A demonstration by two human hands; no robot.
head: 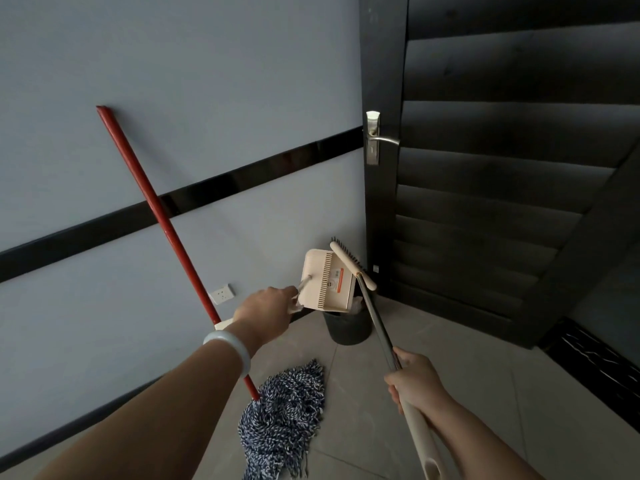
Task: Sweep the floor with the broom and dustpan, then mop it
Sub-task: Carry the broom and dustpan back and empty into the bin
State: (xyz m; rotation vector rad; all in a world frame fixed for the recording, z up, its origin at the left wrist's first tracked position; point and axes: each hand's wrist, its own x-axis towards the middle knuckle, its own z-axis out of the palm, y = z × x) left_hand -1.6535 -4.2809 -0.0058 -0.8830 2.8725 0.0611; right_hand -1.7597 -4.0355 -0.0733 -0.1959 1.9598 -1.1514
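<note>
Dustpan (327,280) tipping over bin (348,325), left hand (266,311) gripping its handle; right hand (414,381) clutching broom (349,263); sweeping seemingly ending, mop (284,414) waiting unused.

The dustpan (327,282) looks like smooth cream plastic, with a paper label on it. The broom (349,263) has a cream plastic head with dark stiff bristles, and its handle is shiny metal with a matt cream grip. The mop (284,417) has a red glossy stick and a head of rough twisted cloth cords, blue and white. The bin (348,329) is dark matt plastic. The floor (450,393) is smooth grey tile. The door handle (381,138) is brushed metal. The bracelet (230,349) is pale, polished and glossy.
</note>
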